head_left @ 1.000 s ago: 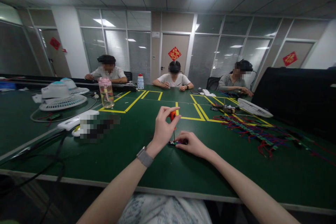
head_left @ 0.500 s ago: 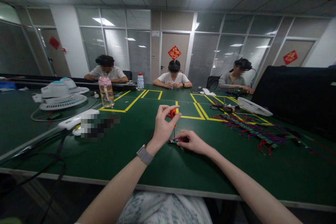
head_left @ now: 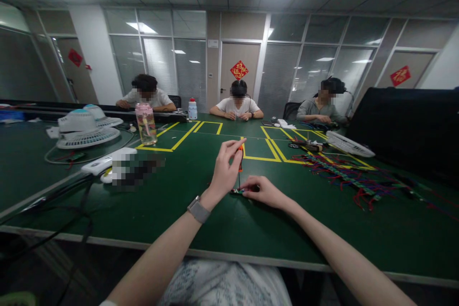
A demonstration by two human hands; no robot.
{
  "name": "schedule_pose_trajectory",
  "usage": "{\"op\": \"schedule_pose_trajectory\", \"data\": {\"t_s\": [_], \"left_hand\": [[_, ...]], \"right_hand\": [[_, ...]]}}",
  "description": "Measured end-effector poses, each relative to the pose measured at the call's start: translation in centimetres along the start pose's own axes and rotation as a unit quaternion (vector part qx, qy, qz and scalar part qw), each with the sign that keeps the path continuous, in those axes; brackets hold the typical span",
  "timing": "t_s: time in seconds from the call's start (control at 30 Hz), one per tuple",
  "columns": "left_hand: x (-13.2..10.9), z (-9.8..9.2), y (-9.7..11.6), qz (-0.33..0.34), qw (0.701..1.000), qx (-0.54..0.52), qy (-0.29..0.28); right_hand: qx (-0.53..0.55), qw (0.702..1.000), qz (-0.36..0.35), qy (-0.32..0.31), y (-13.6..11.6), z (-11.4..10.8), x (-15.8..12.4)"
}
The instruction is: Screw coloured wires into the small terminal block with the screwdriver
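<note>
My left hand is closed round the orange handle of a screwdriver, which stands upright with its shaft pointing down. The tip meets a small green circuit board lying on the green table. Fingers of my right hand pinch the board's right end and press it against the table. Part of the board is hidden under those fingertips. Whether the tip sits in a screw is too small to tell.
Bundled circuit boards with red and blue wires lie to the right, near a white keyboard. On the left are a pink-lidded bottle, white fan parts and a power strip. Three people sit across the table.
The fingers of my left hand have shifted round the screwdriver handle, with the thumb now further in. The screwdriver stays upright on the board. My right hand has hardly moved.
</note>
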State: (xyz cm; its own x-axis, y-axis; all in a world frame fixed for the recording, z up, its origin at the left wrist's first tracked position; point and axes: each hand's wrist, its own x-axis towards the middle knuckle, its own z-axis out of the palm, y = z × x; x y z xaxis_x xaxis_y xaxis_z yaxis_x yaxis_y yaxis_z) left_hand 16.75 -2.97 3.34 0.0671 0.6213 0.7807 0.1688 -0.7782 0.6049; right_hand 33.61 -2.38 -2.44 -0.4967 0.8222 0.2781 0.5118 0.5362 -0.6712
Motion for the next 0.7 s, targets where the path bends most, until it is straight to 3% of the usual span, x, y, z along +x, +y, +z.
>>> {"op": "schedule_pose_trajectory", "data": {"t_s": [0.13,0.33,0.57,0.7], "left_hand": [[0.0,0.1,-0.2,-0.011,0.999,-0.037,-0.001],[0.0,-0.3,0.7,0.017,0.996,0.080,0.039],[0.0,0.1,0.2,-0.032,0.996,-0.073,-0.031],[0.0,-0.2,0.8,0.000,0.999,0.043,-0.006]], "right_hand": [[0.005,1.000,0.001,-0.005,0.0,-0.1,0.0],[0.010,1.000,0.010,-0.004,-0.1,-0.1,-0.1],[0.005,1.000,0.001,-0.007,-0.3,-0.1,0.0],[-0.004,1.000,-0.006,-0.009,-0.4,-0.3,-0.1]]}}
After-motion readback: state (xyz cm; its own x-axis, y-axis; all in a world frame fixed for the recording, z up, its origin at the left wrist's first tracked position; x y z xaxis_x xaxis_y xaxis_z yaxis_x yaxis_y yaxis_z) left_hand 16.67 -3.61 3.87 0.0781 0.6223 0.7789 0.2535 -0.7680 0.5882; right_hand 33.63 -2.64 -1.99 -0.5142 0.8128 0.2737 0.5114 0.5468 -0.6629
